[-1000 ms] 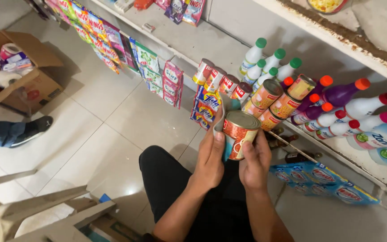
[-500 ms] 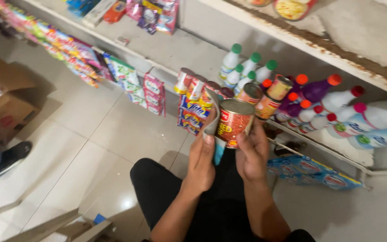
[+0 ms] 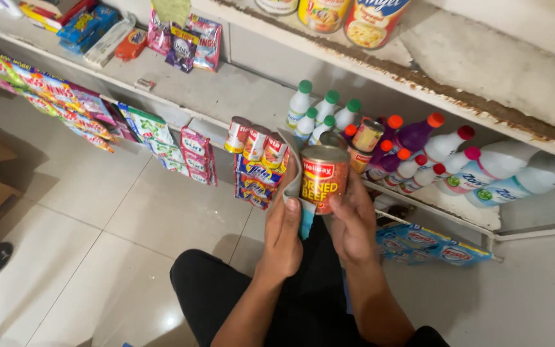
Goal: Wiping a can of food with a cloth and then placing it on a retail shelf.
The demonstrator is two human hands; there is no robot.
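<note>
Both hands (image 3: 319, 225) around red can (image 3: 324, 178)

Top-shelf cans (image 3: 348, 16) cut off; cloth (image 3: 292, 173) partly hidden behind can (image 3: 324, 178)

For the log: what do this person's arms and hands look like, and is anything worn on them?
Both forearms are bare, with no sleeves in view. The left hand and right hand wear no gloves, and no rings, watch or bracelets are visible. Black trousers show below them.

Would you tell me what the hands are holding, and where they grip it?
A red and gold tin can, upright: right hand on its lower side wall, left hand pressing a grey cloth against its other side.
</note>
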